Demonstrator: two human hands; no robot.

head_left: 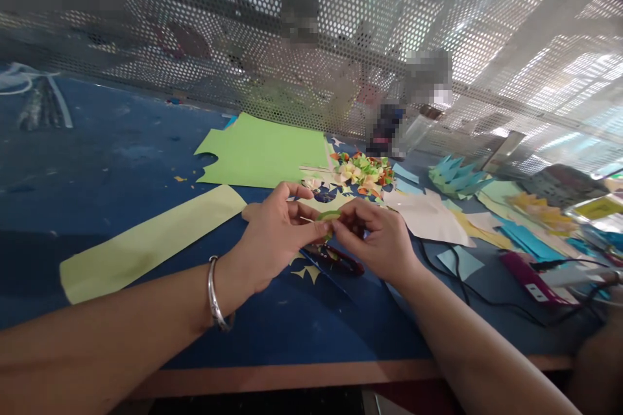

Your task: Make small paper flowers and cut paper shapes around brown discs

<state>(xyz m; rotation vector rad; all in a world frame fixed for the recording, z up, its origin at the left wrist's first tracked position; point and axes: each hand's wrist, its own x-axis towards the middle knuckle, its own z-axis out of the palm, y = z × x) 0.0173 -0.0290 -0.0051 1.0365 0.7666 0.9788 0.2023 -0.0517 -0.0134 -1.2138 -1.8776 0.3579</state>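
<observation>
Between my two hands is a small curled piece of green paper (329, 215). My left hand (277, 230), with a silver bangle at the wrist, pinches its left side between thumb and fingers. The fingertips of my right hand (372, 237) close on its right side. Under the hands lie scissors (341, 259) with dark red handles, partly covered by my fingers. Pointed paper scraps (307, 273) are scattered beside them. Just beyond the hands sits a heap of small folded paper flowers (365, 172) in green, orange and cream.
A large green sheet (267, 152) and a pale yellow-green strip (150, 243) lie to the left on the blue table. At right are cut papers (428, 215), a blue-green paper flower (455, 176), a purple power strip (530, 279) and black cables (491, 301). A perforated metal screen (233, 45) stands behind.
</observation>
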